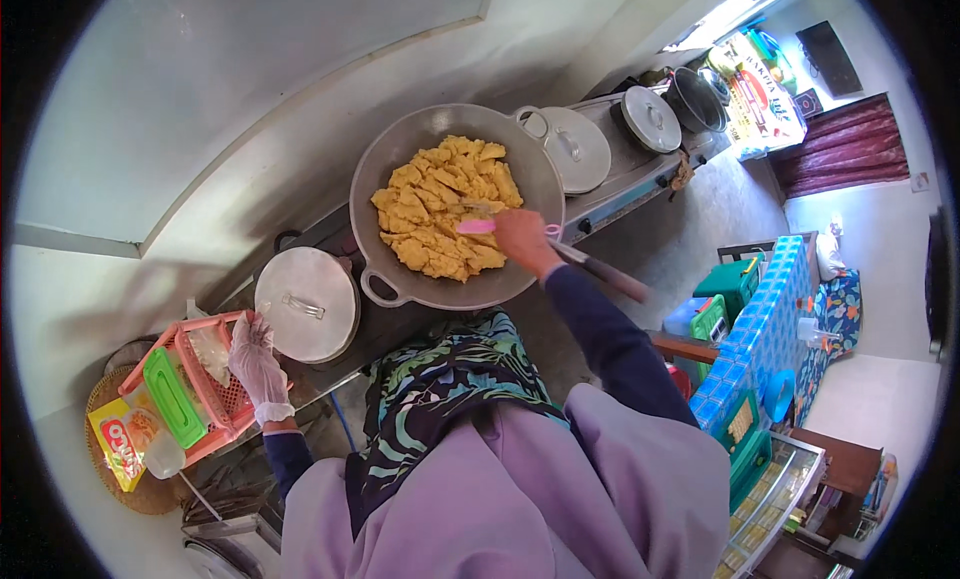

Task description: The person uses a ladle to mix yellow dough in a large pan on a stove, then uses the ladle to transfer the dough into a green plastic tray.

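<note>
My bare right hand (524,241) is closed on a pink-handled utensil (476,227) over the large wok (378,159). Its metal end is among broken yellow chunks of food (425,194). A long dark handle (612,277) sticks out past the hand toward the lower right. My left hand (258,364), in a clear plastic glove, is at the right edge of a pink plastic basket (210,434), fingers loosely extended; whether they touch it is unclear. The basket holds a green-lidded container (172,394). A lidded pot (305,304) stands just right of that hand.
More lidded pots (570,149) and a dark pan (695,101) line the stove counter to the upper right. A blue-tiled counter (750,319) at right bears green containers (728,284). A yellow packet (115,439) lies at far left. The wall (250,99) rises behind the wok.
</note>
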{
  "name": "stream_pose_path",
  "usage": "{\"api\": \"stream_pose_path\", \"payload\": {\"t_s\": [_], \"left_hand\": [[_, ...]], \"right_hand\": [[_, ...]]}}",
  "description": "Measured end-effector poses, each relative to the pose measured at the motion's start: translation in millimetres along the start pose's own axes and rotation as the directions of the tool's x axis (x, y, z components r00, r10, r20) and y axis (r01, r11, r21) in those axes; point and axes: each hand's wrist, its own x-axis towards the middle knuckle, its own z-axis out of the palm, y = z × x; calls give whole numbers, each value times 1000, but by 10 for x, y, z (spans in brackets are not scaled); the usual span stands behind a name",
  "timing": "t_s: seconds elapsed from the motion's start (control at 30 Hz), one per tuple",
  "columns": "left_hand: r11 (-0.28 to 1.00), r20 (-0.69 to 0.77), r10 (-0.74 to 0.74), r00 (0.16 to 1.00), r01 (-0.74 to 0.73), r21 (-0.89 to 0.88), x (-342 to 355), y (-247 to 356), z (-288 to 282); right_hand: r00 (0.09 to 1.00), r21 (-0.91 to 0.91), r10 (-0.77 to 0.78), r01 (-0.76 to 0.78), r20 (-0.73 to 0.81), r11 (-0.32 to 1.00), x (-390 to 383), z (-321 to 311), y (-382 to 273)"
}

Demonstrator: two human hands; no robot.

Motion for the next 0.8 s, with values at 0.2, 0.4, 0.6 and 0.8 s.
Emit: {"api": "stream_pose_path", "payload": {"t_s": [0.2,0.4,0.6,0.8], "left_hand": [[999,1,46,999,-46,-12,-227,223,70],[999,-238,10,971,-20,-40,-384,151,-791],[998,-202,10,979,-21,-55,-425,50,-496],[996,-215,49,975,-63,-56,-515,70,-168]], "right_hand": [[995,-56,-90,93,49,994,-298,468,239],[989,-75,-82,92,120,993,-101,-258,346],[999,-95,-41,39,-23,995,338,125,325],[977,-129,-123,147,175,981,35,371,605]]}}
